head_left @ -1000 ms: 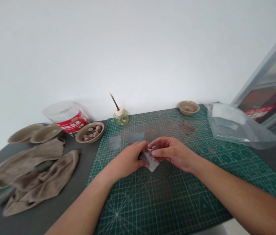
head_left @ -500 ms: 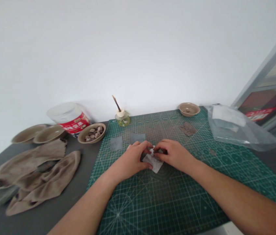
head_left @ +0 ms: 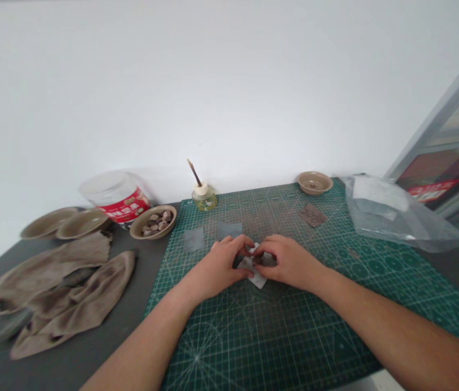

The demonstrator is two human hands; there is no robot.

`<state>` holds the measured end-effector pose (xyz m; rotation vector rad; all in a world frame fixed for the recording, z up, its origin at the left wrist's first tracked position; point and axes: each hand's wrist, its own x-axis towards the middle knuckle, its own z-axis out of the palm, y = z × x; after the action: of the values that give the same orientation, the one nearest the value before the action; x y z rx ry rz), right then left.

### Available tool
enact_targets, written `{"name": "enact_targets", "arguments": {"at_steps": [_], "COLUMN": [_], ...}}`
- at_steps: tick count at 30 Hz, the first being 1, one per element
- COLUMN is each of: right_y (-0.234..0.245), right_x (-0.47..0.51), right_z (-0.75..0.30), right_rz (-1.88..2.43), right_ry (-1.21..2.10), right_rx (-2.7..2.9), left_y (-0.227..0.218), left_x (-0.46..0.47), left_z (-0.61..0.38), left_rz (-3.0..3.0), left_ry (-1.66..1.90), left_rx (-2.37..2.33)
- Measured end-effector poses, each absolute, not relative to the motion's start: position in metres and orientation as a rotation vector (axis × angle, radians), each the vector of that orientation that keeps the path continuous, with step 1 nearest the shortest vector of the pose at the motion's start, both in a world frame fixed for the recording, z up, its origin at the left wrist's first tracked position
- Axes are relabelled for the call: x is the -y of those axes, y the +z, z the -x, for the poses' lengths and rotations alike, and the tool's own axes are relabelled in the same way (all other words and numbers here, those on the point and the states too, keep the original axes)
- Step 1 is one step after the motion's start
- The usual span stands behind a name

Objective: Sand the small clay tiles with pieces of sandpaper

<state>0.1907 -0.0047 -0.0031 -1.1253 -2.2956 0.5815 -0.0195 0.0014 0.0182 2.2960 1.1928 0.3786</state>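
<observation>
On the cutting mat [head_left: 221,326], a light grey sheet that looks like sandpaper [head_left: 257,281] lies under my fingers. My left hand [head_left: 224,266] curves over its left side, thumb on the near edge and fingertips at the far edge, holding it down. From the right, my right hand [head_left: 288,260] has thumb and fingers closed over the sheet's middle. A small brownish bit shows at those fingertips, mostly hidden, so its kind cannot be told. Both hands nearly touch each other.
Grey sheets [head_left: 194,239] and a brown marked scrap [head_left: 313,215] lie on the mat. Behind are a glass jar with a brush [head_left: 205,198], a bowl of stone-like pieces [head_left: 153,222] and another bowl [head_left: 314,183]. Brown cloths [head_left: 78,304] lie left, a plastic bag [head_left: 392,212] right.
My right hand has shifted slightly, its thumb and fingers now spread a little wider over the sheet. The left hand has stayed nearly in place.
</observation>
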Motion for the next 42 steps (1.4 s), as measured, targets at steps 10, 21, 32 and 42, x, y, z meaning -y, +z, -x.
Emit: {"name": "enact_targets", "arguments": {"at_steps": [10,21,32,42], "right_y": [0.0,-0.005,-0.008,-0.007], "right_x": [0.002,0.001,-0.003,-0.005], "right_z": [-0.194,-0.193,-0.192,-0.195], "right_rz": [1.178,1.174,1.042,1.094], "right_ry": [0.593,0.573,0.514,0.509], "right_rx": [2.356,2.342,2.404,2.389], "left_y": [0.014,0.017,0.019,0.018], "left_x": [0.001,0.001,0.002,0.0], "left_z": [0.018,0.017,0.016,0.016], "left_rz": [-2.245,-2.245,-2.233,-2.239], "left_ry": [0.409,0.381,0.361,0.38], "left_rx": [-1.257,-1.299,-1.328,-1.307]}}
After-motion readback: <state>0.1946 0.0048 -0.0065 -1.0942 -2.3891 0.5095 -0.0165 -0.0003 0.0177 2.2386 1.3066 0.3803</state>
